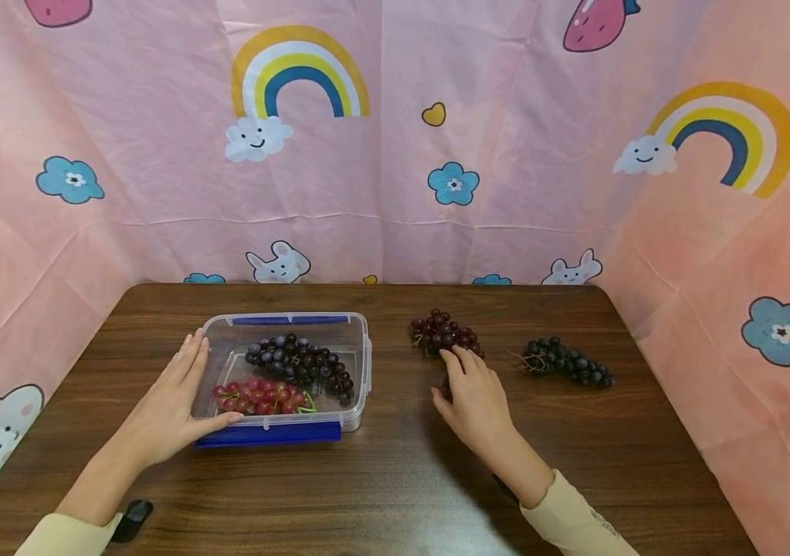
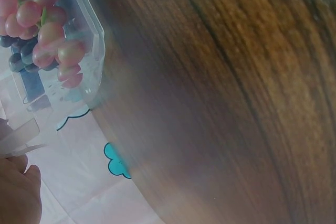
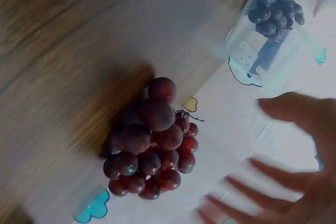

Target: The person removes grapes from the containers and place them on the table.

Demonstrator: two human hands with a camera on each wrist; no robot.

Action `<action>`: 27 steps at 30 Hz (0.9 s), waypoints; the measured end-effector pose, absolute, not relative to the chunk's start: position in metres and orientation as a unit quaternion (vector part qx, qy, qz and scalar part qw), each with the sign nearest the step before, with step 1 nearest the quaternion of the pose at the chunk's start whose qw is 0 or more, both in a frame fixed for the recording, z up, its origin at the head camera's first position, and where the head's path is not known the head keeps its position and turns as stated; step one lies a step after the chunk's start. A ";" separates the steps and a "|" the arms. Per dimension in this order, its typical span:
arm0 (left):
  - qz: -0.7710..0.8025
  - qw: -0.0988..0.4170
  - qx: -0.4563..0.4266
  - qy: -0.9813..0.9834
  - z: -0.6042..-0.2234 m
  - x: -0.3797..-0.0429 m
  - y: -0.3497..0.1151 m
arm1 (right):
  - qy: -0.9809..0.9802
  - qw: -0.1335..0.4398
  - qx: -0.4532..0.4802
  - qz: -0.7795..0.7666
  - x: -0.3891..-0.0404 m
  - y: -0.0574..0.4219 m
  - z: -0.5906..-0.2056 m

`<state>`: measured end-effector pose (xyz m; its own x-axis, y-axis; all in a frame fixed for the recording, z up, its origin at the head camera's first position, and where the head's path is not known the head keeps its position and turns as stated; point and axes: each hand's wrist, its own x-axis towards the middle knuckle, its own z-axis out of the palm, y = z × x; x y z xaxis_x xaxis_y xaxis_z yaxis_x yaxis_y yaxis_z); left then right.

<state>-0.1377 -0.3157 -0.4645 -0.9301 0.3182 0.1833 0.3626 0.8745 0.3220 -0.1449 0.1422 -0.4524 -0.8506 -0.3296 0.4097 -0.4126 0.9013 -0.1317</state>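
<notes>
My left hand (image 1: pixel 168 409) rests against the left wall of a clear plastic food container (image 1: pixel 369 363), fingers straight, thumb by the front rim. Inside lie a bunch of dark purple grapes (image 1: pixel 297 361) and a bunch of pinkish-red grapes (image 1: pixel 259 396) with a green stem. Over the table, my right hand (image 1: pixel 474 401) hovers close to a bunch of dark red grapes (image 1: pixel 446 333), holding nothing. Its fingers are spread and blurred beside the dark red grapes (image 3: pixel 152 145) in the right wrist view. More dark grapes (image 1: pixel 445 388) are partly hidden by this hand.
A bunch of black grapes (image 1: pixel 568 363) with a brown stem lies to the right on the wooden table (image 1: pixel 395 486). The container's blue front latch flap (image 1: pixel 269 435) hangs outward. A pink patterned cloth (image 1: pixel 395 185) hangs behind and at both sides.
</notes>
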 end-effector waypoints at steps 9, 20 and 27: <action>-0.182 0.061 -0.173 -0.966 -0.463 -0.137 -0.316 | -0.911 0.213 0.315 0.162 -0.152 0.135 -0.446; -0.180 0.059 -0.170 -0.967 -0.464 -0.137 -0.316 | -0.884 0.156 0.403 0.181 -0.161 0.109 -0.425; -0.181 0.051 -0.165 -0.968 -0.463 -0.136 -0.315 | -0.866 0.125 0.446 0.189 -0.171 0.092 -0.417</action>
